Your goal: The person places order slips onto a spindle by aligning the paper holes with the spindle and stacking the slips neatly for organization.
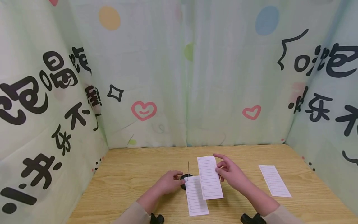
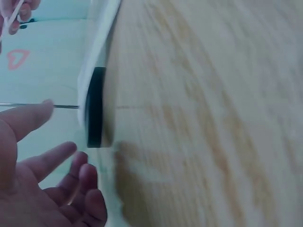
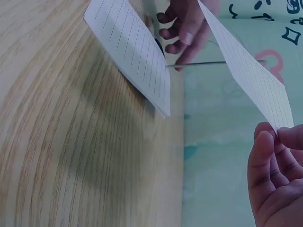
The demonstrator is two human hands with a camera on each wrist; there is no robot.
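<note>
A lined checklist slip [image 1: 210, 182] hangs raised by its edge from my right hand [image 1: 230, 172], pinched between thumb and fingers. Lower down, several slips [image 3: 130, 47] are pierced by the thin upright metal spike [image 1: 188, 168] of a paper spike, and lie at its black round base [image 2: 95, 111]. Beside that base is my left hand [image 1: 170, 182], its fingers relaxed and apart. In the left wrist view its thumb is near the spike; whether it touches, I cannot tell. The held slip's lower part overlaps the pierced slips in the head view.
Another lined slip [image 1: 275, 181] lies flat on the wooden table [image 1: 134, 163], to the right of my right hand. A printed curtain [image 1: 167, 74] encloses the table at the back and both sides.
</note>
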